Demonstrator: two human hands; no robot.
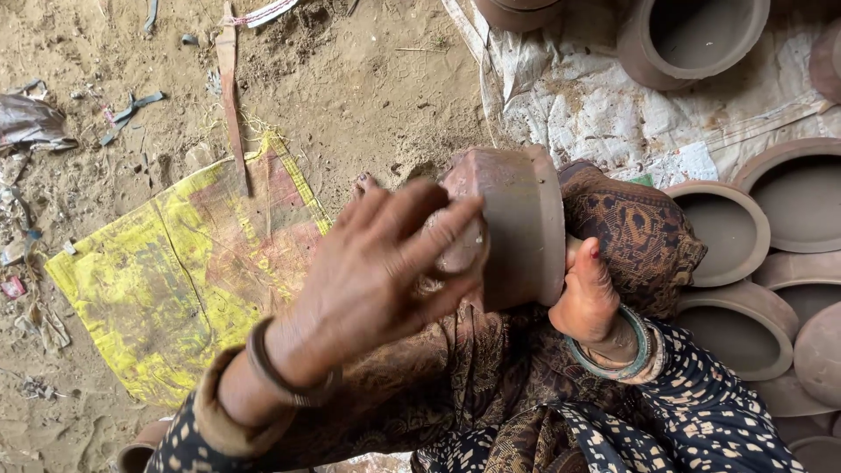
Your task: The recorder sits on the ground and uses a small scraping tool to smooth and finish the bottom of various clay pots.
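Far left: sandy floor (368,96) with scraps, a thin wooden stick (230,96) and a yellow sack (158,289) lying flat.

Centre: left hand (377,271), fingers (420,219) spread and pressed flat on the base of a clay pot (517,223); it looks to be pressing or rubbing with something small and round under the palm, can't tell what. The pot lies on its side over the person's knee, rim facing right.

Right of it: right hand (589,293) at the rim, fingers gone inside the mouth, thumb outside; it appears closed on the wall, though the inner fingers are hidden. Patterned cloth (639,228) over the knee sits behind the pot.

Far right: more pots (723,232) packed touching each other, and others up top on a white sheet (604,105).

Handling guess: the pot looks like unfired or raw clay, stiff but fragile, moderately heavy, dusty rather than slick. Rim is the thin weak edge; better held by wall and base with both hands, as now.

Room: open ground to the left over the sack; right side crowded, easy to knock a rim against the neighbours.
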